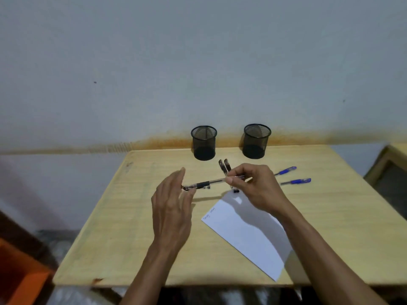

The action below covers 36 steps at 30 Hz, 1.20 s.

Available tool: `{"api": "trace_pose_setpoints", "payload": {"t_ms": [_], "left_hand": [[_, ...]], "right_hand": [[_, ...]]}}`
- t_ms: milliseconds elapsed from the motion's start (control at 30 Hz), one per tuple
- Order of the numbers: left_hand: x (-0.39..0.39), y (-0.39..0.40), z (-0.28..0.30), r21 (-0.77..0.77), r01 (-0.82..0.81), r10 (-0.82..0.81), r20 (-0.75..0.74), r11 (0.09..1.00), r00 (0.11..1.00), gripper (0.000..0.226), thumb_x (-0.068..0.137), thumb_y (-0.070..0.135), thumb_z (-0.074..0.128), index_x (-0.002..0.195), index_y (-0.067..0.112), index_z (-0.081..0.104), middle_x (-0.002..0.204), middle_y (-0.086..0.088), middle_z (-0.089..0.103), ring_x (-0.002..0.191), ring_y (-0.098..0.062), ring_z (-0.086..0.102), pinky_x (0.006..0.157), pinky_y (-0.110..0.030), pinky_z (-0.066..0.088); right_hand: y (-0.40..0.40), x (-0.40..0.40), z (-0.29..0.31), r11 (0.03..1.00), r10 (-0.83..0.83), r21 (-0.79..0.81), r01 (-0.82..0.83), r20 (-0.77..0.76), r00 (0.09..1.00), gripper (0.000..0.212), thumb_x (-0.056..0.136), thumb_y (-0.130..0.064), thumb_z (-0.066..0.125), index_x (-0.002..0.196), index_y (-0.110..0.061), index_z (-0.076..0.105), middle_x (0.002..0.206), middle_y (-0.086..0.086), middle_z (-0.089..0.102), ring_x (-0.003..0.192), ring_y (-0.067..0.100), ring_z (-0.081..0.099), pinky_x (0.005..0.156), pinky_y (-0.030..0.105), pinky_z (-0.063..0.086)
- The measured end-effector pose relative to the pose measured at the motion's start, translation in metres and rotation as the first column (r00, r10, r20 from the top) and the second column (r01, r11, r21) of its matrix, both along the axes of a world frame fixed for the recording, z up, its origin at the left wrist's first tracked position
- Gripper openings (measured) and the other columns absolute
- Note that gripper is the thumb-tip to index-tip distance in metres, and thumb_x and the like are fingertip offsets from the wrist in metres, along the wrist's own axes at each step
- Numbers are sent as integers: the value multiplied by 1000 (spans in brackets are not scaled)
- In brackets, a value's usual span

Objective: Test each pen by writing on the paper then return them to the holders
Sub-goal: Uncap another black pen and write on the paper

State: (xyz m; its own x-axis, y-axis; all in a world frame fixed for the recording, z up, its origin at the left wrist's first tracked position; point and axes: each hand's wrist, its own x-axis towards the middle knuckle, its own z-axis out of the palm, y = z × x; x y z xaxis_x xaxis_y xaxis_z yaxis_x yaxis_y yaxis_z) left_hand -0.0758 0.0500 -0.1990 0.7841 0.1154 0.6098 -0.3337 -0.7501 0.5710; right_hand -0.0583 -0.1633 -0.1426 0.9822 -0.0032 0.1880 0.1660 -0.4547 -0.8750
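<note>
Head view looks down on a pale wooden table point(114, 227), and the sheet of paper point(246, 234) makes the handiest landmark: it lies slantwise, with a few faint scribbles near its left corner. Above the paper's far corner the right hand point(253, 186) pinches the rear end of a clear black-ink pen point(204, 184) between thumb and fingers, closed on the barrel. That pen runs nearly level, its long axis pointing left from the right hand, black grip and tip toward the left hand point(171, 205), which is up and to the left of the paper with its fingers spread and loose, holding nothing, though its fingertips are just beside the pen's tip; whether they touch it I cannot tell. So the tip end is nearer the left hand, the tail in the right. To write, I judge the pen must swing round so the tip comes down onto the paper below the right hand. Beyond the paper, two more black pens point(224, 166) lie side by side, partly hidden by the right hand, and two blue-capped pens point(293, 176) lie to the right of them. Further back, by the wall, both mesh holders point(203, 143) look empty, so nothing seems returned yet
</note>
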Motion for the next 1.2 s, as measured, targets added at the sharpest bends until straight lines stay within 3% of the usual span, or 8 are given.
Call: {"api": "trace_pose_setpoints", "payload": {"t_ms": [67, 233, 467, 700, 767, 867, 1033, 1200], "left_hand": [[-7, -8, 8, -5, 81, -82, -20, 997, 996, 32, 96, 22, 60, 128, 25, 63, 113, 9, 68, 104, -11, 59, 92, -40, 47], [-27, -32, 27, -352, 223, -309, -211, 909, 927, 14, 95, 18, 63, 93, 27, 74, 91, 17, 70, 91, -3, 64, 72, -25, 50], [-36, -47, 44, -288, 286, -355, -223, 914, 908, 22, 93, 18, 66, 89, 38, 73, 86, 19, 71, 79, -2, 65, 65, -11, 45], [-31, -34, 58, -276, 362, -434, -271, 890, 859, 26, 91, 17, 70, 78, 40, 73, 71, 15, 72, 60, -6, 65, 61, -18, 50], [-31, -27, 57, -273, 350, -425, -300, 896, 854, 26, 91, 14, 70, 74, 34, 75, 67, 9, 71, 56, -7, 63, 58, -20, 50], [-31, 7, 47, -359, 202, -339, -374, 911, 864, 26, 91, 10, 69, 67, 16, 74, 56, 1, 64, 50, -7, 55, 52, -18, 44], [-23, 21, 42, -272, 50, -159, -394, 961, 905, 13, 91, 4, 66, 80, 10, 70, 66, -7, 69, 54, 3, 60, 51, -6, 42], [14, 20, 6, 28, -32, 40, -419, 999, 907, 11, 83, 29, 71, 74, 23, 68, 72, 7, 68, 71, -15, 63, 64, -30, 46]], "right_hand": [[-11, -11, 4, 996, 15, 88, -14, -2, 1000, 8, 84, -22, 83, 90, -19, 80, 82, -2, 78, 73, 9, 71, 67, 17, 55], [-16, -30, 5, 889, -52, 453, 71, -56, 997, 15, 83, -15, 82, 97, -14, 76, 69, -9, 71, 65, 3, 65, 67, 21, 55], [2, -40, -9, 927, 26, 375, 13, -100, 995, 20, 94, -27, 72, 97, -9, 79, 76, -2, 77, 68, 5, 66, 71, 27, 58], [-1, -32, -14, 888, 143, 451, -87, -92, 985, 22, 95, -21, 71, 97, 0, 78, 73, -1, 73, 68, 5, 62, 67, 21, 55], [-6, -30, -11, 855, 161, 511, -90, -97, 982, 21, 91, -20, 72, 96, 0, 77, 74, 1, 72, 68, 8, 62, 65, 21, 55], [-47, -18, 4, 692, 47, 721, 21, -74, 996, 24, 80, -21, 72, 91, 0, 74, 78, 8, 69, 67, 15, 58, 60, 20, 55], [-62, -4, -1, 843, 7, 536, 46, -95, 995, 15, 94, -17, 69, 94, -3, 75, 80, 6, 75, 70, 16, 64, 66, 26, 56], [-22, -17, -39, 880, 15, 468, 76, -188, 982, 16, 93, -22, 73, 93, -6, 80, 78, 10, 76, 69, 13, 67, 70, 29, 57]]}}
